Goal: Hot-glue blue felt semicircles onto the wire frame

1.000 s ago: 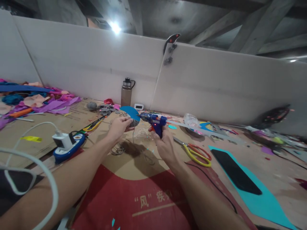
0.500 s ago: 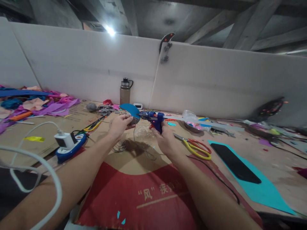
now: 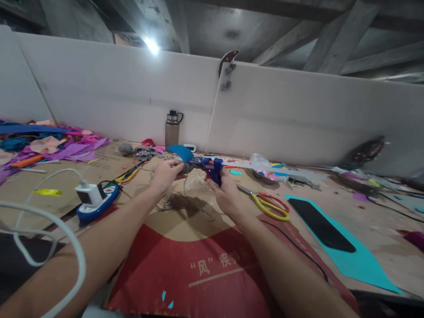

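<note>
My left hand [image 3: 169,173] pinches a small grey rounded piece [image 3: 188,168], mostly hidden by fingers and glue gun. A blue fin-shaped piece [image 3: 180,152] rises above it; whether they are joined I cannot tell. In my right hand [image 3: 227,191] is a blue hot glue gun [image 3: 215,170], its nozzle pointing left at the base of the blue piece. A long pale glue stick [image 3: 251,165] sticks out of the gun's back. Grey cord [image 3: 170,202] lies in loose loops below, one strand running up toward the grey piece.
Red-and-yellow scissors [image 3: 273,206] lie right of my right hand, near a black phone [image 3: 321,225] on turquoise sheet [image 3: 367,274]. A blue power strip [image 3: 99,207] with a white charger sits left. Behind stand a bottle [image 3: 172,130] and a white partition [image 3: 132,88]. Coloured scraps [image 3: 73,150] cover the far left.
The glue gun has shifted slightly left and down, its nozzle now in front of the grey piece. My left hand stays almost still; the view has turned a little.
</note>
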Available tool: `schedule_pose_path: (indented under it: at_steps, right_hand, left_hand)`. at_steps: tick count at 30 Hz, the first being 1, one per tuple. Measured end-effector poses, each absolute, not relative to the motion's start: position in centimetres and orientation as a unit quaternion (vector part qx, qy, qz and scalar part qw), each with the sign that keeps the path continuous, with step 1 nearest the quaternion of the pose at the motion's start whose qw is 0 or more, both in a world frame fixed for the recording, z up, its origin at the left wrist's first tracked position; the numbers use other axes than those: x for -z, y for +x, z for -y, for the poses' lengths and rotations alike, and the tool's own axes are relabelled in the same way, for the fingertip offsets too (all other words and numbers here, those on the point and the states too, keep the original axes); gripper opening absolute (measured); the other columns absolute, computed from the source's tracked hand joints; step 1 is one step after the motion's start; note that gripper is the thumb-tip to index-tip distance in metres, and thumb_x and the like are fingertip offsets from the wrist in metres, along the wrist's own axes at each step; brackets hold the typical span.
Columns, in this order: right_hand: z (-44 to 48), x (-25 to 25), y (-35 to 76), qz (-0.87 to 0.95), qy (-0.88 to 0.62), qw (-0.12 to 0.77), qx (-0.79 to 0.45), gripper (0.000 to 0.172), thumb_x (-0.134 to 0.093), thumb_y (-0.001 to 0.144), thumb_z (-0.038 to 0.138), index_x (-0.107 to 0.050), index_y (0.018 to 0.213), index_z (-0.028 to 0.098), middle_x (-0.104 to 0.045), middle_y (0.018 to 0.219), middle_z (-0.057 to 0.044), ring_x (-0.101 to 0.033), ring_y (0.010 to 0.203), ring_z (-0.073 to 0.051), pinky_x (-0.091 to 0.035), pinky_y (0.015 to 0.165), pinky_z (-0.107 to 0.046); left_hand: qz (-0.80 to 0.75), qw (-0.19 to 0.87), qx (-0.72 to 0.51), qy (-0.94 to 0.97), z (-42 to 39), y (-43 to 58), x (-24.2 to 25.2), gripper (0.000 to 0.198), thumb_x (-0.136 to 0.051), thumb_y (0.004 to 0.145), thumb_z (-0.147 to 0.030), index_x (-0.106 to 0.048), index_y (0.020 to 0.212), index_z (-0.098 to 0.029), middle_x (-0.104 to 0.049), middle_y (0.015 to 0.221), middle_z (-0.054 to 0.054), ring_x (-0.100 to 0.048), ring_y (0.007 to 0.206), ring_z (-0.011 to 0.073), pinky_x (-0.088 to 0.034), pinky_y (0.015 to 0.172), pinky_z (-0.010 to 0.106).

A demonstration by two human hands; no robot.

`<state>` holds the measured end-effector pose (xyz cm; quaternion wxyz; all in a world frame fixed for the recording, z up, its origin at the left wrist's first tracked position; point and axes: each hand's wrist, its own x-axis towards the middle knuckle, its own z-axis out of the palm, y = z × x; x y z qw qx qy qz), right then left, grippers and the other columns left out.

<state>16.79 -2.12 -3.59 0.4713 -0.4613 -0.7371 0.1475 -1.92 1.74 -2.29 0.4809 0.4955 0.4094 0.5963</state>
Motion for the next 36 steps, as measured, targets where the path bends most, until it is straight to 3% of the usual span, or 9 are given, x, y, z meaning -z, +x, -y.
schedule_pose_path:
  at_steps: [5,15,36]
  right_hand:
    - [2.27,3.47,16.81,0.743,-0.466,0.458,-0.146,0.037,-0.047,0.083,0.031,-0.050,0.118,0.018,-0.063,0.101,-0.010,-0.056,0.094,-0.024,-0.042,0.085,-0.039]
    - [2.28,3.50,16.97,0.743,-0.475,0.457,-0.117,0.036,-0.046,0.083,0.030,-0.049,0.118,0.019,-0.062,0.109,-0.012,-0.056,0.102,-0.026,-0.042,0.086,-0.039]
    - [2.46,3.40,17.13,0.736,-0.495,0.450,-0.110,0.035,-0.046,0.083,0.031,-0.049,0.116,0.018,-0.063,0.104,-0.012,-0.058,0.095,-0.026,-0.042,0.082,-0.039]
  left_hand:
    - [-0.418,0.466,-0.598,0.501,-1.55,-1.75,2.13,0.021,-0.071,0.060,-0.030,-0.064,0.068,-0.012,-0.064,0.070,0.003,-0.058,0.064,0.0122,-0.055,0.062,0.028]
    - [-0.417,0.460,-0.617,0.483,-1.74,-2.02,2.34,0.024,-0.071,0.062,-0.030,-0.064,0.072,-0.010,-0.066,0.076,0.007,-0.062,0.069,0.0142,-0.056,0.063,0.030]
    - [-0.404,0.447,-0.639,0.479,-1.70,-2.19,2.24,0.021,-0.070,0.066,-0.028,-0.062,0.071,-0.009,-0.064,0.076,0.007,-0.063,0.072,0.0152,-0.057,0.071,0.035]
